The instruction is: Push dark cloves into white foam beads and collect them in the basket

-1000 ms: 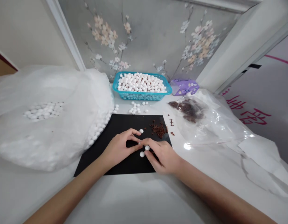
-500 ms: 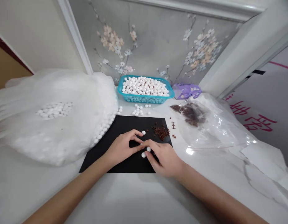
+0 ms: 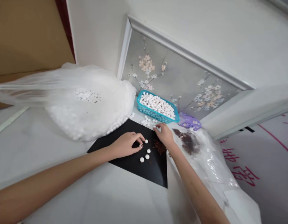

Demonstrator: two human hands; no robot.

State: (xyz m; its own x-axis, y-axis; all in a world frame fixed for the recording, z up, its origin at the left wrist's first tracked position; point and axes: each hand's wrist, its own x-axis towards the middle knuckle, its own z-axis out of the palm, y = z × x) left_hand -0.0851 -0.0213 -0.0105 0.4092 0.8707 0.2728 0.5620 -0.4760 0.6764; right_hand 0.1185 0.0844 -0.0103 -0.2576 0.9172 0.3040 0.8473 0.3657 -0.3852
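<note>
My left hand point(image 3: 126, 145) is closed over the black mat point(image 3: 155, 174), pinching a small white ball point(image 3: 141, 146) that shows a speck of brown. Just past its fingertips lies another white ball point(image 3: 146, 141). Several more balls, one being a white ball point(image 3: 141, 159), rest on the mat nearer to me. My right hand point(image 3: 164, 135) reaches over the mat's far right edge. A white ball point(image 3: 154, 126) shows at its pinched thumb and forefinger. Beneath that hand sits a pile of brown bits point(image 3: 159, 147), partly hidden.
A blue basket point(image 3: 158, 117) heaped with white balls stands by the framed flower picture point(image 3: 176, 68). Loose balls point(image 3: 146, 121) lie before it. At left bulges a big bag of balls point(image 3: 92, 115); at right are a purple packet point(image 3: 189, 121) and a clear bag point(image 3: 204, 161) of brown bits.
My right hand has left my left hand and moved away from me, toward the loose balls by the basket. Another ball now lies free on the mat. The view has turned and tilted.
</note>
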